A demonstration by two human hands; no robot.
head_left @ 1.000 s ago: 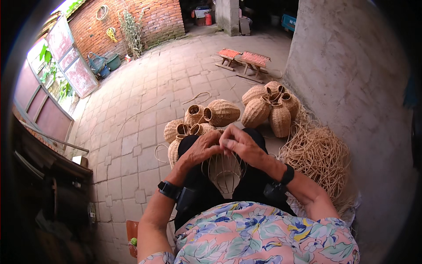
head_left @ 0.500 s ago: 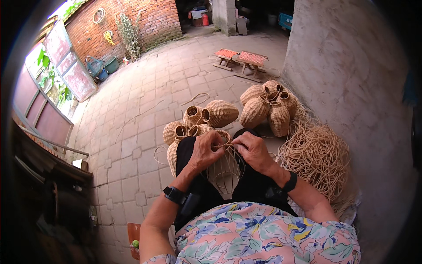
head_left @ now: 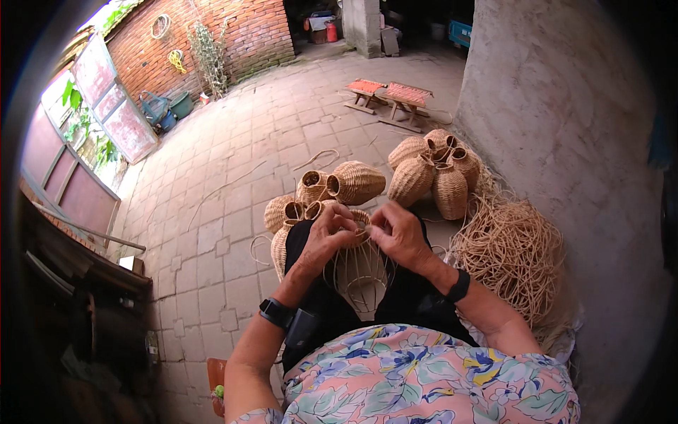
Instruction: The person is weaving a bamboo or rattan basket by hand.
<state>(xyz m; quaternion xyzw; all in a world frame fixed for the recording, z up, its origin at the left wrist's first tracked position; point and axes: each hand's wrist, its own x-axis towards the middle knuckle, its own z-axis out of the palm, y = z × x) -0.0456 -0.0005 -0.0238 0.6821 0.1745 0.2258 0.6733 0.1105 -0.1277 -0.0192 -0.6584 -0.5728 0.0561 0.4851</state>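
Note:
Between my knees sits a partly woven basket: a bare wire frame [head_left: 364,283] with a tan woven band [head_left: 361,216] at its far side. My left hand [head_left: 326,237] is closed at the left of the band, its fingers curled. Just right of it, my right hand [head_left: 400,237] is closed in a pinch at the band. A thin strand seems to lie between the fingertips, though the fingers mostly hide it. Past my left knee, several finished woven baskets [head_left: 358,181] lie with their round mouths turned inward.
Another cluster of woven baskets [head_left: 411,180] lies ahead to the right. Beside my right leg is a big heap of tan cord [head_left: 507,258], near the grey wall [head_left: 558,113]. Two low folding stools [head_left: 407,97] stand farther off on the paved floor [head_left: 212,233].
My right hand has lifted slightly and turned, its fingers more curled above the band. My left hand has shifted a little, staying beside the band.

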